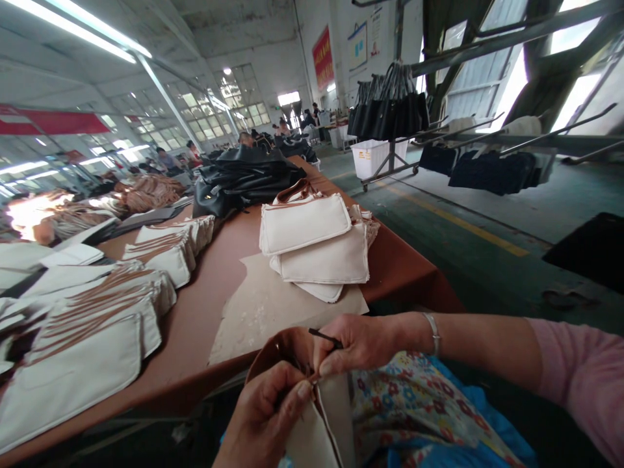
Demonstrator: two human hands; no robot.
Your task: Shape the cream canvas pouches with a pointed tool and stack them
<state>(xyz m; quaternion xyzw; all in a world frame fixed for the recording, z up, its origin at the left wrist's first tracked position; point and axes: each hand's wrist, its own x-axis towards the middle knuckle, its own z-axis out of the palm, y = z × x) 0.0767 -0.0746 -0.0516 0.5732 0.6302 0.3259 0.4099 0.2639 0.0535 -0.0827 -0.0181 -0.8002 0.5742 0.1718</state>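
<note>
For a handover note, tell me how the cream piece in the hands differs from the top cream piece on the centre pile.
The held piece is pinched by the left hand and right hand; the top piece lies on the pile, untouched. The held piece shows a dark gap between two panels; the top piece shows one broad face. Both are cream.
</note>
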